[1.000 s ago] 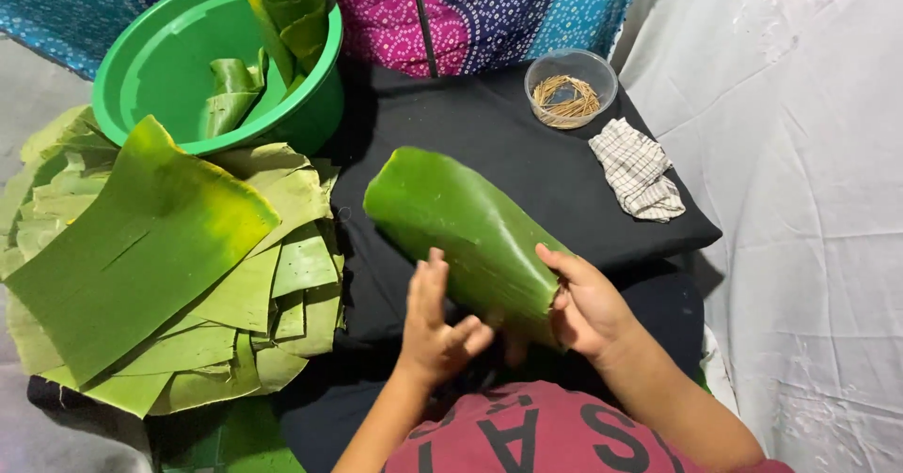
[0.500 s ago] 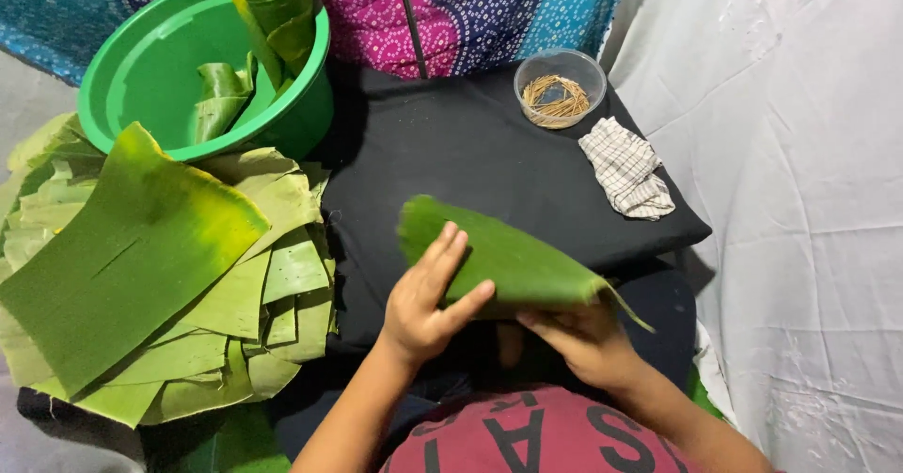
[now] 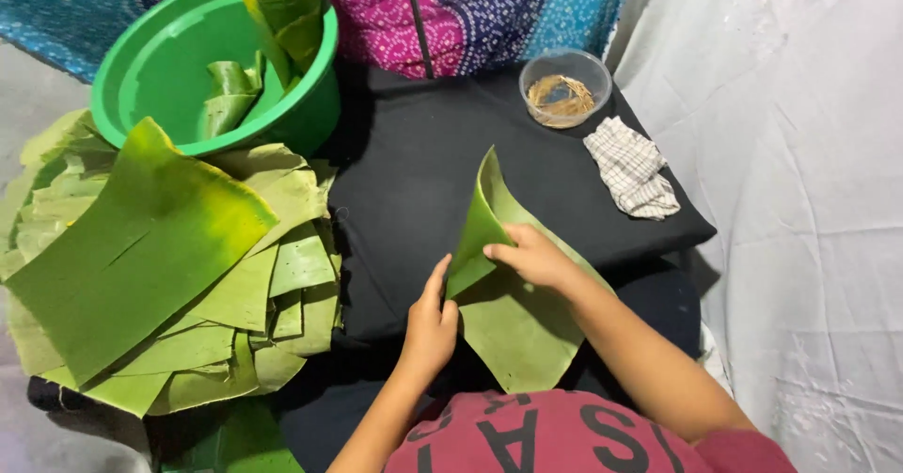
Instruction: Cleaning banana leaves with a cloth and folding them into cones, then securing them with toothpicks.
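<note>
A green banana leaf piece lies on the black cloth in front of me, with one corner folded up into a point. My right hand pinches that raised fold from the right. At the leaf's left edge my left hand rests with its fingers pressed against the fold. Both hands are on the same leaf.
A big pile of cut banana leaves lies at the left. Behind it stands a green basin with rolled leaves inside. A clear bowl of thin strings and a checked rag sit at the back right. White sheeting covers the right side.
The leaf was held up as a curved roll; now it lies flatter on the cloth with one corner folded upward. Both hands shifted lower and onto the fold.
</note>
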